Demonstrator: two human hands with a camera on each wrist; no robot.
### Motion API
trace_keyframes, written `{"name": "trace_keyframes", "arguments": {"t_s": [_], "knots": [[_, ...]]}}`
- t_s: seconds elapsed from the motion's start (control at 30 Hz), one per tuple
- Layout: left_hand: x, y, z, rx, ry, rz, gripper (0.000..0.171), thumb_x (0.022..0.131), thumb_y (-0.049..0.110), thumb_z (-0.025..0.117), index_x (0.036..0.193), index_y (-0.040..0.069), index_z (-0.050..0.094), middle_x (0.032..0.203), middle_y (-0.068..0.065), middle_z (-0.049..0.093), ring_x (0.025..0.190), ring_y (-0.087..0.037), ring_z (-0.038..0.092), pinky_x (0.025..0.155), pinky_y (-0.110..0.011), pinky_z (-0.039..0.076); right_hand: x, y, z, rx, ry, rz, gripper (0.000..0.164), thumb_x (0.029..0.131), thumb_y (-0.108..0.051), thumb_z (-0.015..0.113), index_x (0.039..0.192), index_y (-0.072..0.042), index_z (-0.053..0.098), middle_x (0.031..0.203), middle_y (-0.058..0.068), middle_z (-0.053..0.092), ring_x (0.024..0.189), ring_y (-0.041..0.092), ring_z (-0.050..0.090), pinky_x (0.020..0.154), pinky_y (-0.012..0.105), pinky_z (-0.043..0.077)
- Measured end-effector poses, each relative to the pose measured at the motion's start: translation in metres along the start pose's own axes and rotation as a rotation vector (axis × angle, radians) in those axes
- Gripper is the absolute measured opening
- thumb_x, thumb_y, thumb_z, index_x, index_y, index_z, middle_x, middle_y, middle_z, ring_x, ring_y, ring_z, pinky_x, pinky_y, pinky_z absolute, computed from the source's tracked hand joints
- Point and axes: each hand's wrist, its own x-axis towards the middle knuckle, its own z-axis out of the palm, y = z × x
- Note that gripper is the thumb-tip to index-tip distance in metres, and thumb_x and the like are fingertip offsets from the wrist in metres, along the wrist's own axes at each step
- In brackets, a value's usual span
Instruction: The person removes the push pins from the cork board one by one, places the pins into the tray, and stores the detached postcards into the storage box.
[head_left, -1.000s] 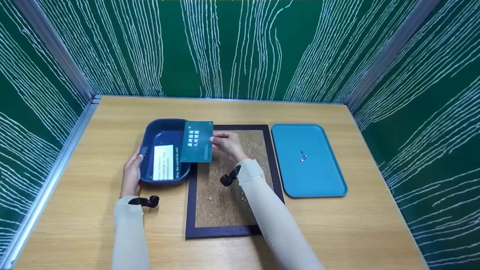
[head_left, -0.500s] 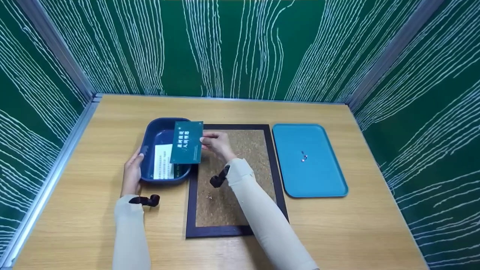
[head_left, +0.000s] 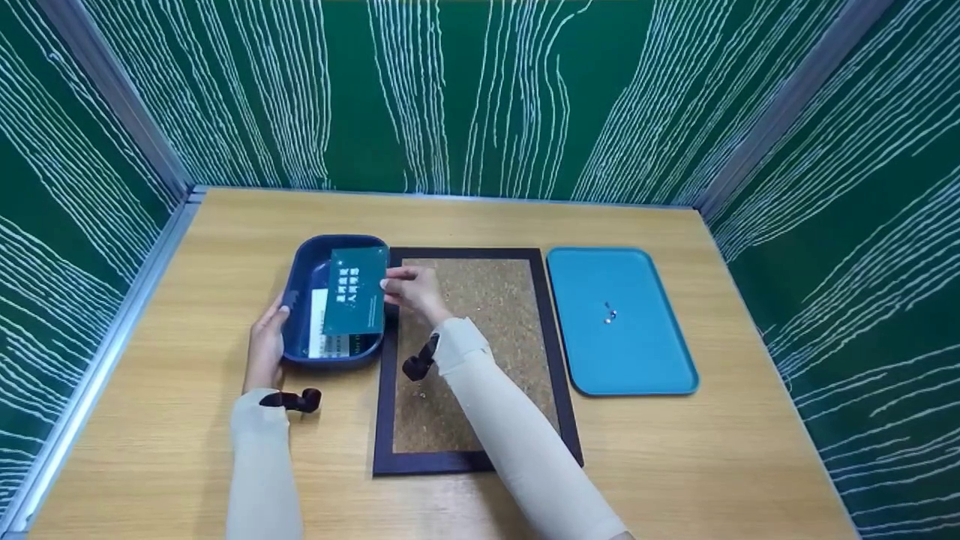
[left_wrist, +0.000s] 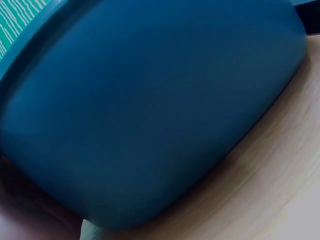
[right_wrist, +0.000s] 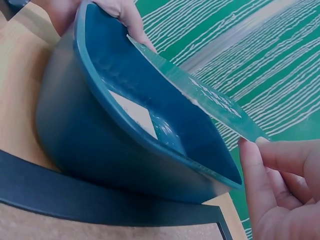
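Note:
A deep blue plastic basin (head_left: 300, 259) stands on the table, its right side beside the corkboard. My left hand (head_left: 265, 341) grips the basin's left rim, thumb on top. Between thumb and fingers, my right hand (head_left: 416, 292) pinches the right edge of a green card (head_left: 356, 292) with white printed characters. The card spans over the basin's opening; in the right wrist view the card (right_wrist: 200, 95) lies above the rim. A white printed card (head_left: 318, 322) with a dark green strip rests inside the basin, partly hidden by the held card.
A cork board (head_left: 480, 315) with a dark frame lies in the middle of the table. To its right is a turquoise tray (head_left: 630, 352) bearing several tiny pins (head_left: 610, 315). Green walls with white lines enclose the table.
The right hand has carried the green card leftward, from the basin's right rim to over its opening. More of the white card is now covered. The left hand keeps its grip.

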Motion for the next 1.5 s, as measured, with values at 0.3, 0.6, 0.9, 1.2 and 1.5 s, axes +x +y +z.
{"name": "trace_keyframes", "arguments": {"t_s": [0.3,0.6,0.9,1.2,1.5], "knots": [[0.001,-0.001,0.000,-0.035,-0.010,0.039,0.048,0.105,0.025,0.035,0.152,0.021,0.027,0.162,0.004,0.016,0.149,-0.013,0.011,0.122,-0.031,0.012,0.000,0.002,0.016,-0.018,0.007,0.009,0.018,0.083,0.003,0.070,0.102,0.000,0.071,0.093,0.012,0.071,0.071,0.015,0.069,0.067,0.025,0.059],[-0.015,0.015,0.005,-0.023,-0.030,-0.002,0.049,0.105,0.021,0.033,0.153,0.019,0.024,0.162,0.002,0.011,0.150,-0.017,0.007,0.123,-0.035,0.012,0.000,0.006,0.034,-0.073,0.023,-0.010,0.012,0.084,0.003,0.069,0.096,0.000,0.070,0.088,0.011,0.069,0.072,0.016,0.070,0.065,0.024,0.059],[-0.019,0.018,0.007,-0.012,-0.024,-0.019,0.048,0.105,0.025,0.034,0.152,0.024,0.027,0.162,0.003,0.014,0.150,-0.019,0.011,0.122,-0.037,0.015,-0.004,0.008,0.047,-0.198,0.028,-0.065,0.009,0.085,0.004,0.068,0.094,0.001,0.070,0.085,0.010,0.069,0.071,0.017,0.070,0.063,0.024,0.059],[-0.017,0.017,0.007,-0.052,-0.041,-0.014,0.049,0.105,0.022,0.033,0.153,0.022,0.024,0.163,0.002,0.013,0.150,-0.018,0.013,0.122,-0.035,0.018,-0.002,0.014,0.050,-0.254,0.028,-0.097,0.010,0.084,0.006,0.068,0.093,0.004,0.071,0.087,0.014,0.071,0.072,0.020,0.072,0.061,0.024,0.059],[-0.016,0.017,0.007,-0.066,-0.043,-0.007,0.049,0.105,0.021,0.034,0.153,0.019,0.024,0.162,0.001,0.014,0.149,-0.018,0.015,0.121,-0.035,0.019,-0.004,0.013,0.049,-0.310,0.004,-0.109,0.013,0.085,0.005,0.067,0.097,0.004,0.071,0.090,0.015,0.071,0.079,0.022,0.072,0.063,0.025,0.059]]}}
